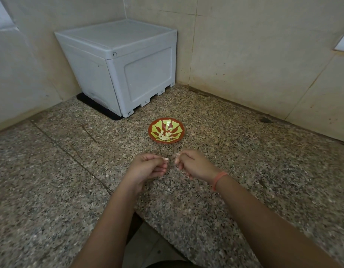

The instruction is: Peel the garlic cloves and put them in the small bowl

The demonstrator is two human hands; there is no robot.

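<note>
A small red and yellow bowl point(150, 130) is sitting toward the back corner of the counter point(70, 171), with pale peeled cloves point(166, 135) lying inside. Our left hand point(148, 167) is pinching another clove point(166, 159), and our right hand point(192, 165) is pinching its skin point(178, 156).

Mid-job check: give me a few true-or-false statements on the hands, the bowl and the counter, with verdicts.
1. The small bowl already holds peeled cloves. True.
2. Both hands hang over the bowl. False: the left hand and the right hand are short of it, nearer the person.
3. Each hand has garlic bits in its grip. True.
4. A wristband is on the left wrist. False: the orange wristband is on the right.
5. A grey box stands right of the bowl. False: the grey box is behind it, to the left.
</note>
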